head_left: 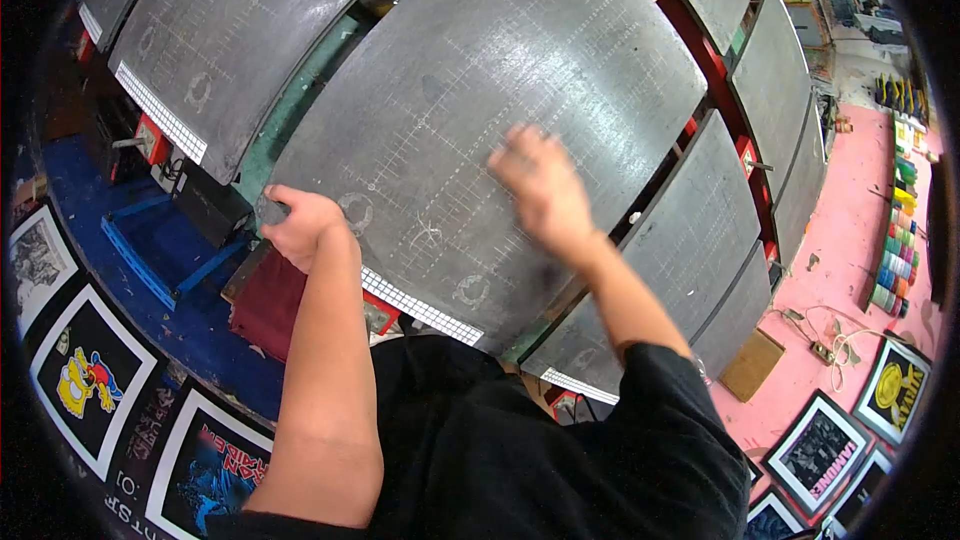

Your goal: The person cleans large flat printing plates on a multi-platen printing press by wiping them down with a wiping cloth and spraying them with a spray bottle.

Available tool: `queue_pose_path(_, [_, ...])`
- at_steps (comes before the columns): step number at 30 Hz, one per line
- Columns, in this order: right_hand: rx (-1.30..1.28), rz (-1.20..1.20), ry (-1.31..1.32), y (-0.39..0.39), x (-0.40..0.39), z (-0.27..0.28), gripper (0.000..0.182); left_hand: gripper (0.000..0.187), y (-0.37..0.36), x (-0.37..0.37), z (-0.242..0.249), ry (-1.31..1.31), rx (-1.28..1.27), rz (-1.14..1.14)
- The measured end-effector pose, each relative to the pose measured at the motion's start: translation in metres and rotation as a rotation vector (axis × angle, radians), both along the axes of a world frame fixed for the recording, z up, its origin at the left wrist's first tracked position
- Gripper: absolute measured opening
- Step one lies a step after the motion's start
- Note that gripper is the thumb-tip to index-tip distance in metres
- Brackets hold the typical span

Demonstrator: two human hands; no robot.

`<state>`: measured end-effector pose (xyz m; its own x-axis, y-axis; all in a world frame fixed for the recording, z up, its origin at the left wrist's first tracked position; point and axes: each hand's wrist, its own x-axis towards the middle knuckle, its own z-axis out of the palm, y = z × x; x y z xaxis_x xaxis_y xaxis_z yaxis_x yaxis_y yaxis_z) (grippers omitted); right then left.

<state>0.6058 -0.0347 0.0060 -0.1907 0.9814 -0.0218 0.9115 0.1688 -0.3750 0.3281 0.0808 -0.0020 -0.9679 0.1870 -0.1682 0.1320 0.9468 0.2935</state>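
Grey board (pixel 480 70), frame centre: my left hand (pixel 308 223) curled round left corner, best braced; my right hand (pixel 545 190) blurred, grip unclear.

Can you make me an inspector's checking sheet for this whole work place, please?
Surface: large grey board, covered in pale ruled lines and scuffs.
Job's things: the same board, with a white grid strip along its near edge.
Clutter: row of coloured containers and a brown block, on the right.
Hands: left hand curled at the board's near left corner, exact grip unclear; right hand blurred over the board, contact unclear.
Cables: pale cable, loosely looped on the right.
Surroundings: more grey boards; pictures on the left.
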Motion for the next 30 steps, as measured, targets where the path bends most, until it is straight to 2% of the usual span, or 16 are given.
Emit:
queue_pose_path(4, [0.454, -0.466, -0.079, 0.12, 0.135, -0.042, 0.039, 0.081, 0.003, 0.0, -0.001, 0.011, 0.003, 0.012])
queue_pose_path(6, [0.454, -0.724, -0.075, 0.166, 0.15, -0.052, 0.04, 0.08, 0.0, -0.002, -0.002, 0.0, 0.01, 0.009])
queue_pose_path(8, [0.508, -0.675, -0.072, 0.159, 0.107, -0.052, 0.038, 0.08, -0.002, -0.005, -0.003, 0.004, 0.005, 0.001])
queue_pose_path(9, [0.511, -0.48, -0.02, 0.143, 0.07, -0.046, 0.037, 0.08, -0.001, -0.003, -0.004, -0.003, 0.007, -0.005])
queue_pose_path(10, [0.418, -0.334, -0.052, 0.115, 0.023, -0.038, 0.039, 0.08, -0.001, -0.002, -0.003, -0.007, 0.001, -0.003])
queue_pose_path(11, [0.219, -0.217, 0.103, 0.079, -0.022, -0.033, 0.043, 0.08, -0.003, -0.002, 0.0, -0.012, 0.006, -0.002])
queue_pose_path(12, [0.241, -0.059, -0.076, 0.041, -0.071, -0.012, 0.047, 0.08, -0.001, -0.001, 0.002, -0.017, 0.021, -0.004])
queue_pose_path(13, [-0.031, 0.042, 0.116, -0.002, -0.101, -0.004, 0.049, 0.08, -0.001, -0.001, 0.003, -0.017, 0.018, -0.004])
queue_pose_path(15, [-0.158, 0.167, 0.258, -0.07, -0.115, -0.001, 0.055, 0.079, -0.001, -0.002, 0.003, -0.03, 0.007, -0.004])
queue_pose_path(18, [-0.123, 0.094, 0.106, -0.057, -0.049, 0.0, 0.059, 0.079, -0.001, -0.004, -0.001, -0.017, 0.046, -0.012])
queue_pose_path(19, [-0.129, -0.006, -0.069, -0.027, -0.028, 0.011, 0.057, 0.079, 0.0, -0.003, -0.002, -0.013, 0.047, -0.007])
queue_pose_path(21, [0.149, -0.242, 0.034, 0.02, 0.038, -0.007, 0.049, 0.077, -0.001, -0.003, -0.001, -0.001, 0.045, -0.006])
queue_pose_path(23, [0.34, -0.532, -0.116, 0.07, 0.103, -0.028, 0.043, 0.077, -0.001, -0.005, -0.005, 0.008, 0.064, -0.006])
queue_pose_path(26, [0.379, -0.797, -0.071, 0.075, 0.079, -0.031, 0.041, 0.075, -0.002, -0.006, -0.008, 0.023, 0.066, -0.003])
queue_pose_path(28, [0.272, -0.428, -0.033, 0.023, 0.009, -0.021, 0.041, 0.075, -0.001, -0.005, -0.009, 0.023, 0.056, -0.001])
queue_pose_path(30, [0.144, -0.273, 0.066, -0.063, -0.075, -0.017, 0.054, 0.075, -0.001, -0.005, -0.007, 0.022, 0.063, 0.007])
